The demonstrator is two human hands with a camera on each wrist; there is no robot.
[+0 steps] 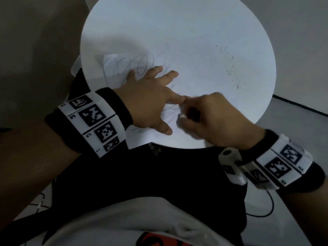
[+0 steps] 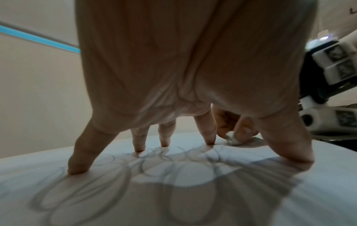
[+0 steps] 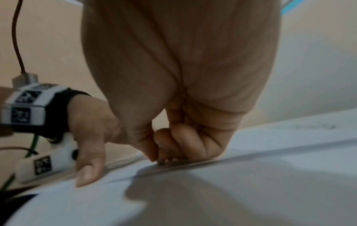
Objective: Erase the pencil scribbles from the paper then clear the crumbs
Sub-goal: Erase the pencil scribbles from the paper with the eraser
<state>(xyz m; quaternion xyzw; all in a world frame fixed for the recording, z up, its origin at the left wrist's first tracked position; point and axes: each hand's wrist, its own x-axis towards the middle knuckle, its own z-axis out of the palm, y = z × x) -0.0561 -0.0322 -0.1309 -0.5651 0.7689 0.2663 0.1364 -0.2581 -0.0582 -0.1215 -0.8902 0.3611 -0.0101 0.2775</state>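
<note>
A white sheet of paper (image 1: pixel 117 61) with looping grey pencil scribbles (image 1: pixel 134 63) lies on the round white table (image 1: pixel 177 23), its near corners hanging over the edge. My left hand (image 1: pixel 150 96) lies spread on the paper, its fingertips (image 2: pixel 77 168) pressing among the scribbles (image 2: pixel 173 166). My right hand (image 1: pixel 209 119) pinches a small white eraser (image 1: pixel 182 115) against the paper just right of the left index finger. From the left wrist the eraser (image 2: pixel 232 140) shows between the right fingertips. In the right wrist view my right hand (image 3: pixel 162 157) is curled tight on the sheet, hiding the eraser.
Dark eraser crumbs (image 1: pixel 232 71) are scattered over the table's right half. The table edge (image 1: pixel 177 148) runs right under both wrists, above my dark lap. Cables (image 1: pixel 262 210) trail on the floor at the right.
</note>
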